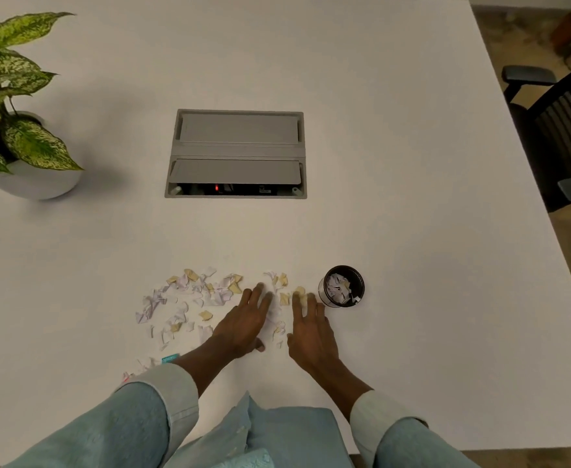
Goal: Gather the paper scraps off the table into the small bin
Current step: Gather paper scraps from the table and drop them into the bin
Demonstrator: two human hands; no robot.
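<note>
Left hand (243,320) and right hand (311,336) lie flat, fingers (251,298) released, bracketing paper scraps (284,298), probably for sweeping toward the small bin (341,287) (parked close by).

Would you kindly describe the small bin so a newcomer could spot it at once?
Start at the grey hatch sunk into the white table. Come toward the person, just right of the right hand: the small bin stands there. It is the only dark round cup beside the pale paper scraps.
</note>
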